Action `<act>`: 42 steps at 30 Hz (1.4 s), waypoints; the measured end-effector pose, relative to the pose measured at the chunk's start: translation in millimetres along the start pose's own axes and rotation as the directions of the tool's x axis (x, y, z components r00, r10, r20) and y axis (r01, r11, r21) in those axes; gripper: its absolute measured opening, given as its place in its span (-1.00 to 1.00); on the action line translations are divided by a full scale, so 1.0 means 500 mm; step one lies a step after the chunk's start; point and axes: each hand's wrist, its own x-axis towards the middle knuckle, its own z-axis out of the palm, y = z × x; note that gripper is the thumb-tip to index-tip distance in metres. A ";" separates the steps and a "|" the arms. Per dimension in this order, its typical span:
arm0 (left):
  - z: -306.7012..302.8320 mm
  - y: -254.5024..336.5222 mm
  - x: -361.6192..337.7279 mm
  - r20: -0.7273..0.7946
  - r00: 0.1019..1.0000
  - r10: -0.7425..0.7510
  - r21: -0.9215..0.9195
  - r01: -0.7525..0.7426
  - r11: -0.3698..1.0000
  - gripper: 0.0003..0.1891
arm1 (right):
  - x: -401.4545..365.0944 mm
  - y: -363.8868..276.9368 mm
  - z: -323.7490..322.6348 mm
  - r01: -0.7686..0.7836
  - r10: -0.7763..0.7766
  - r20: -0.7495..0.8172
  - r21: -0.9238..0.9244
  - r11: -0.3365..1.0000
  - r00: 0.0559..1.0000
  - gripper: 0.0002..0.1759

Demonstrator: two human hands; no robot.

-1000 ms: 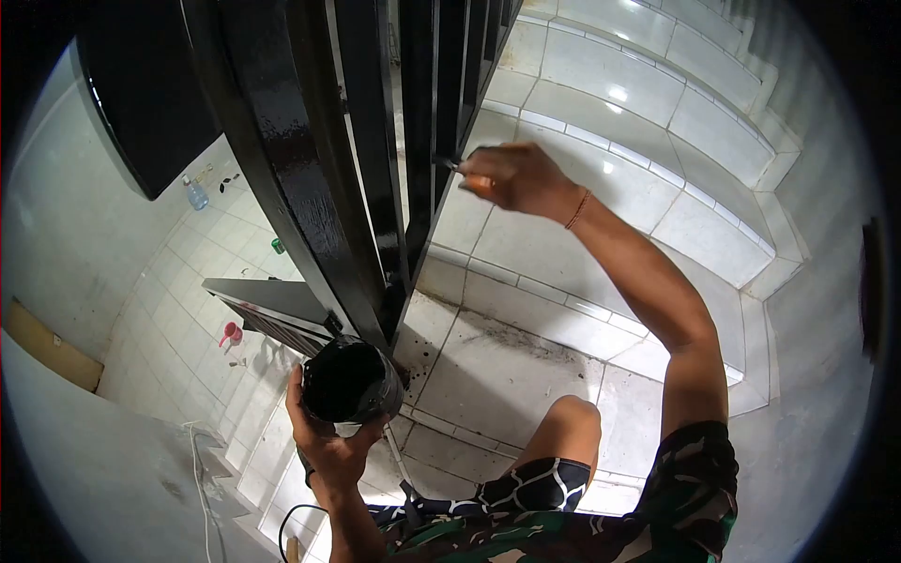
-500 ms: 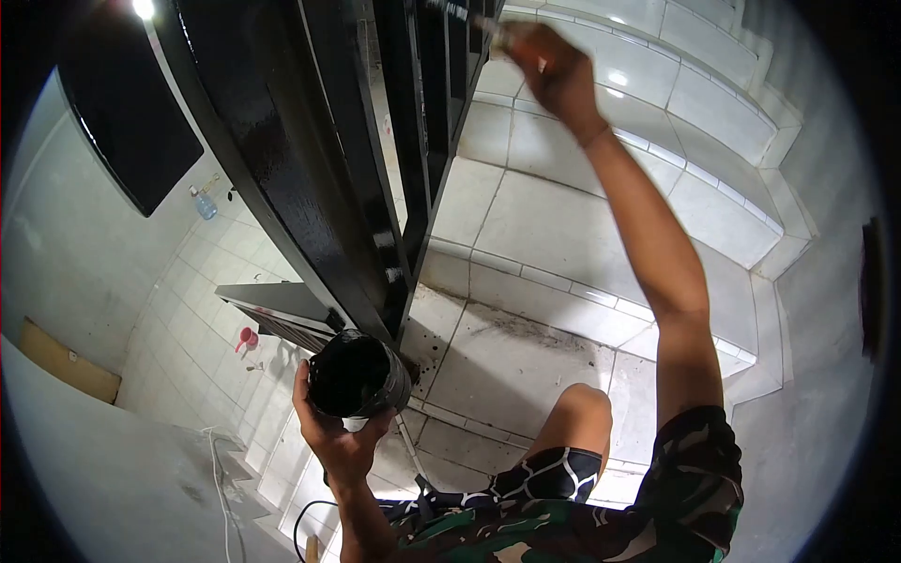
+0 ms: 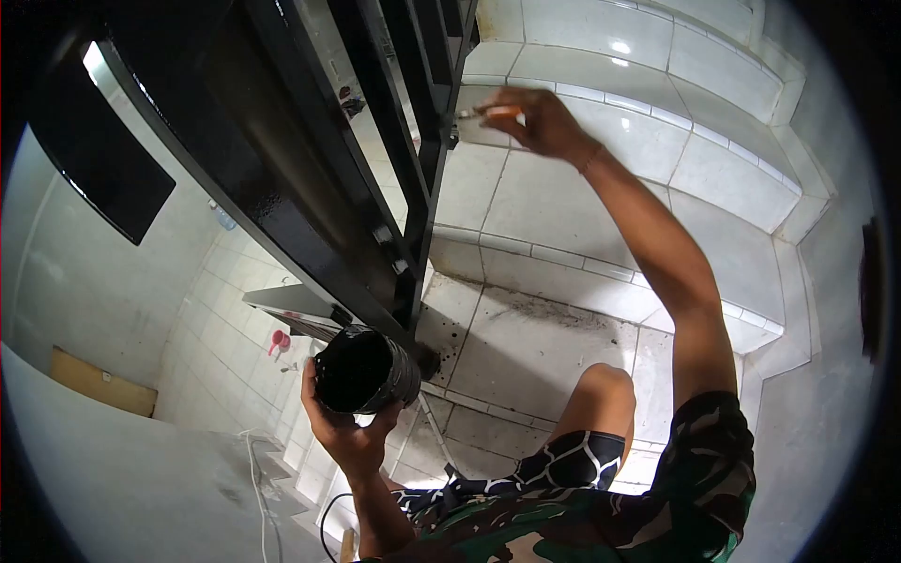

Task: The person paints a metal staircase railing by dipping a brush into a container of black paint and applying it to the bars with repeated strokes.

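My left hand [image 3: 352, 439] is wrapped round the lower side of a can of black paint [image 3: 361, 373], its open top facing me. Beside the can rises a glossy black metal railing [image 3: 282, 159]. Up and to the right, my right hand [image 3: 540, 122] grips a paintbrush [image 3: 497, 112] with an orange handle. The brush points left toward the railing's upright bars; its tip is blurred, and I cannot tell whether it touches them.
White tiled steps [image 3: 582, 188] curve up at the right, beside a grey wall [image 3: 835, 310]. Dark paint spots lie on the landing [image 3: 507, 347]. At the left below are a pink dipper [image 3: 279, 342], a plastic bottle [image 3: 223, 216] and a white cable [image 3: 255, 488].
My right hand has moved down with the brush, nearer the middle of the railing. The view has shifted a little; my left hand still holds the can.
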 end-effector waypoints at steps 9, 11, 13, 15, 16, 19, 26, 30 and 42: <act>0.006 0.001 -0.003 -0.001 1.000 -0.005 -0.002 0.005 1.000 0.09 | 0.023 -0.008 -0.002 -0.054 -0.041 -0.606 -0.138 0.989 0.794 -0.79; 0.004 0.006 -0.007 0.007 1.000 -0.022 0.013 0.022 1.000 0.09 | -0.030 -0.025 0.049 -0.183 0.283 -0.569 0.229 0.956 0.772 -0.83; 0.004 0.006 -0.005 0.017 0.999 -0.030 0.027 0.029 0.999 0.08 | -0.062 -0.055 0.083 -0.250 0.499 -0.572 0.459 0.852 0.650 -0.81; 0.000 0.005 -0.006 0.018 1.000 0.001 0.059 -0.002 0.998 0.08 | -0.095 -0.053 0.127 -0.320 0.614 -0.562 0.537 0.781 0.554 -0.76; -0.001 0.004 -0.005 0.020 1.000 0.005 0.062 -0.007 0.998 0.08 | -0.101 -0.052 0.139 -0.377 0.711 -0.538 0.607 0.700 0.453 -0.71; -0.002 0.004 -0.009 0.011 1.000 -0.022 0.055 0.021 0.998 0.09 | -0.098 -0.040 0.166 -0.532 0.825 -0.490 0.636 0.559 0.280 -0.74; -0.001 0.004 -0.009 0.033 0.999 0.000 0.027 -0.001 1.000 0.08 | 0.005 0.027 0.182 -0.649 0.784 -0.581 0.513 0.562 0.220 -0.71; 0.006 0.001 -0.009 0.043 0.999 -0.022 0.026 0.021 0.999 0.08 | 0.086 -0.057 0.077 -0.407 0.898 -0.421 0.804 0.435 0.128 -0.71; 0.009 -0.002 -0.007 0.031 1.000 0.006 0.022 -0.007 1.000 0.09 | 0.132 -0.016 0.107 -0.754 0.656 -0.742 0.351 0.555 0.138 -0.62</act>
